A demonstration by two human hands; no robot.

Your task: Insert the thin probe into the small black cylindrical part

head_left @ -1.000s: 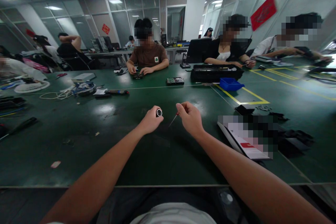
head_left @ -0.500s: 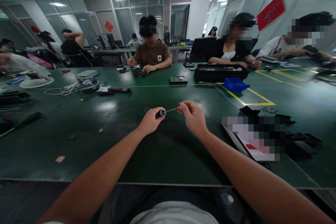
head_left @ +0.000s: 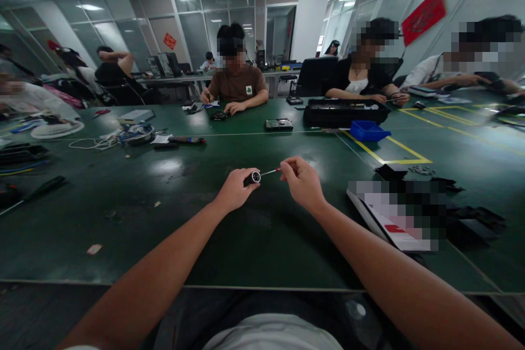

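Observation:
My left hand (head_left: 237, 190) is closed around a small black cylindrical part (head_left: 255, 177) with a pale ring on its end, which faces me. Pinched in my right hand (head_left: 302, 181) is a thin screwdriver (head_left: 270, 171) with a red handle, most of which my fingers cover. Its metal shaft points left, and the tip is at the rim side of the black part; whether it sits inside cannot be made out. Both hands hover over the middle of the green table (head_left: 262, 251).
At right lie a white sheet or box (head_left: 404, 227), black plastic pieces (head_left: 476, 224) and a blue tray (head_left: 369, 131). A circuit-board device (head_left: 279, 124) and a black housing (head_left: 346, 114) are further back. Cables (head_left: 135, 134) and a large screwdriver (head_left: 45, 187) lie left. Co-workers sit opposite.
The right-hand fingers have shifted slightly on the screwdriver handle. My left hand still holds the black part in almost the same place.

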